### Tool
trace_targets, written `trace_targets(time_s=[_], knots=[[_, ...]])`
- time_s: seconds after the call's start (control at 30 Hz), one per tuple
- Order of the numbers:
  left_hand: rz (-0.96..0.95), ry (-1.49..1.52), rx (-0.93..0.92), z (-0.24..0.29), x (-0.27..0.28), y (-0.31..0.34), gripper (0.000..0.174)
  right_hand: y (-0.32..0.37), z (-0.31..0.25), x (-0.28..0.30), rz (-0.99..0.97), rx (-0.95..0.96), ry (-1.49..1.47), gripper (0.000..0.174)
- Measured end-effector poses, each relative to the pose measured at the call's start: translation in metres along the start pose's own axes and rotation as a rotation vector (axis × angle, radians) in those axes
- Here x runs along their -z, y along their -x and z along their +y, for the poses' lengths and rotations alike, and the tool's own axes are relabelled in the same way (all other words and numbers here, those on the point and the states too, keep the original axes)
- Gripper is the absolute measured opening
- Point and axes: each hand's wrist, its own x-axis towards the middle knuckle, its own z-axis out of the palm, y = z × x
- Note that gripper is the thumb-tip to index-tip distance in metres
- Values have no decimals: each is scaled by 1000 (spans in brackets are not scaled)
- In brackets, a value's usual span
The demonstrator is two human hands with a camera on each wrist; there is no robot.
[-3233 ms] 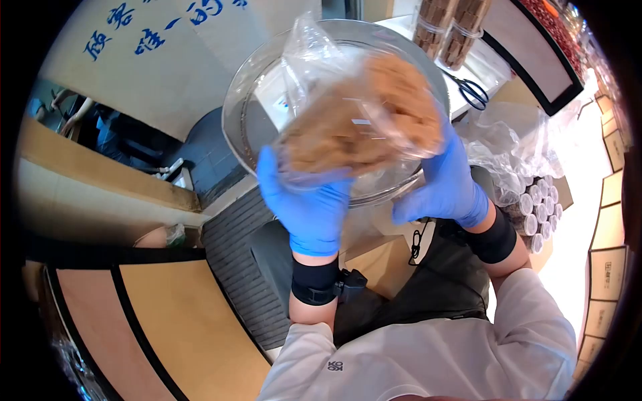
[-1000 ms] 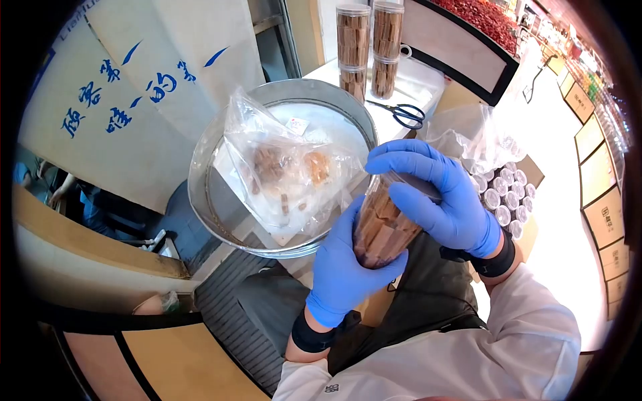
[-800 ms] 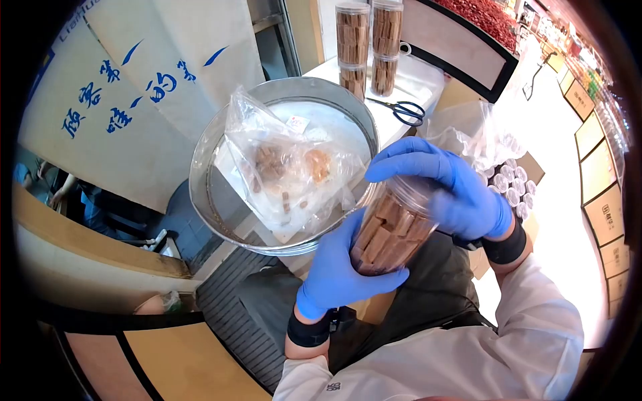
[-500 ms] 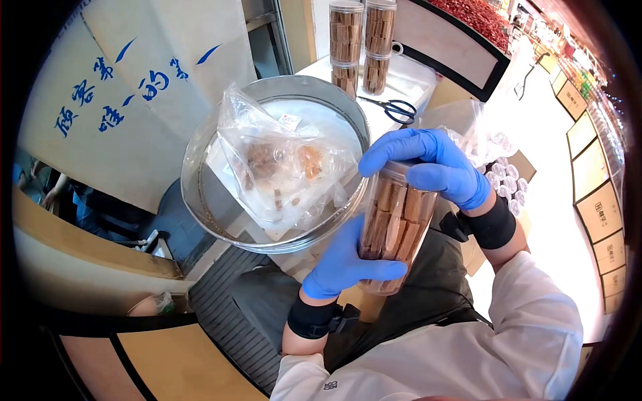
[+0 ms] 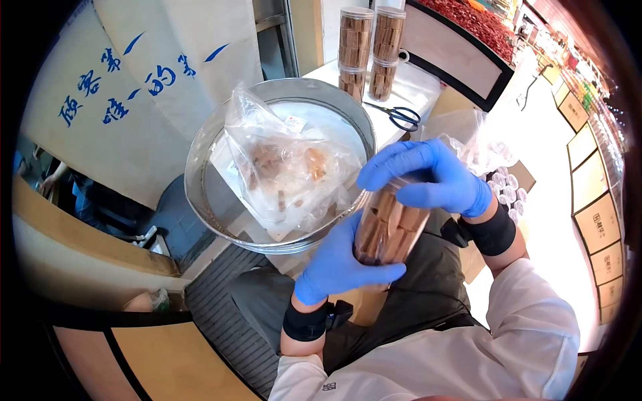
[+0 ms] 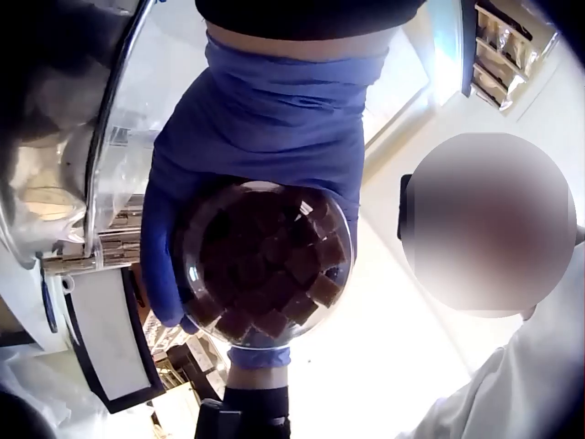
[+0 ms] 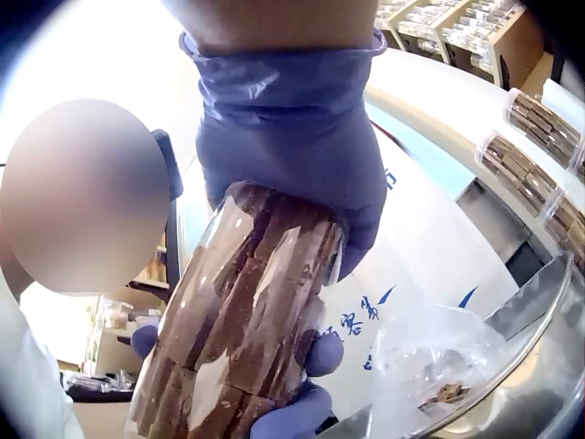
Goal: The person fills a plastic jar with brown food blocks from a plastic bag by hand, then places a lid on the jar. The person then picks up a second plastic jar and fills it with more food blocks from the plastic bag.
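In the head view my gloved left hand [image 5: 334, 264] grips the lower body of a clear plastic jar [image 5: 391, 230] packed with brown rectangular pieces. My gloved right hand [image 5: 435, 177] holds the jar's top from above, its fingers curled over the lid, which they mostly hide. The jar leans slightly, its top away from me. Seen from below in the left wrist view, the jar's round base [image 6: 270, 283] shows block ends packed inside. The right wrist view has long brown pieces along the jar's wall [image 7: 242, 320], with left fingertips [image 7: 324, 355] around it.
Left of the jar stands a large round metal pan [image 5: 195, 197], with a clear plastic bag [image 5: 287, 194] of loose pieces inside. Filled jars [image 5: 354, 43] stand stacked behind, near black scissors [image 5: 403, 118]. Several small clear-topped containers [image 5: 509, 184] and crumpled plastic [image 5: 461, 130] lie right.
Both hands earlier held a bag of brown pieces over the pan; that bag is no longer in them and they hold the jar. Lately the right hand shifts about the lid while the jar tilts.
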Motion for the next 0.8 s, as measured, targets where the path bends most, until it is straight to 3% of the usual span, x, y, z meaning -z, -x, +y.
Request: trace_targets(time_s=[0.03,0.1,0.27,0.33,0.37,0.43,0.47,0.53,0.67,0.8], knots=[[4,2,-5,-1,-2,1,71,1,-3,-1,-6,0,3,28],[46,-177,-230,-4,-8,4,71,6,-9,-4,-24,92,105,29],[11,-54,-125,-3,-9,8,74,4,-19,-10,22,-22,110,28],[18,-37,-112,-2,-10,4,74,2,-16,-8,74,-174,-31,29],[33,-38,-98,-1,-10,3,74,4,1,0,53,-64,-90,38],[46,-38,-83,-1,-9,1,75,6,8,10,172,-56,-286,66],[30,39,-50,-2,-7,0,76,3,10,17,248,16,-229,73],[13,119,-16,-4,-4,-2,78,4,10,26,278,72,-147,69],[-38,110,56,-2,-2,-8,80,7,12,0,73,115,214,32],[10,73,8,-12,-10,-14,78,10,12,2,96,6,158,21]])
